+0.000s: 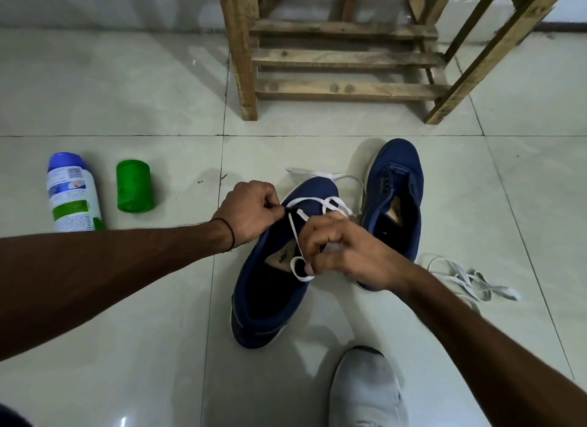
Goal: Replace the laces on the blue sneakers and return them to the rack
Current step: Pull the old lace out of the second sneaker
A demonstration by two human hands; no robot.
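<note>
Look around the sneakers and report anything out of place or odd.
A greyish lace lies tangled on the tiles right of the sneakers, threaded through nothing. The far blue sneaker has no lace; the near sneaker carries a white lace.

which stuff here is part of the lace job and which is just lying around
Job: sneaker being laced, second sneaker, white lace pinched by left hand and right hand, loose lace on floor, wooden rack.
Lying about: spray bottle, green cap.

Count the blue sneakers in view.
2. The left sneaker holds the lace; the right sneaker, unlaced, sits beside it. None seems hidden.
</note>
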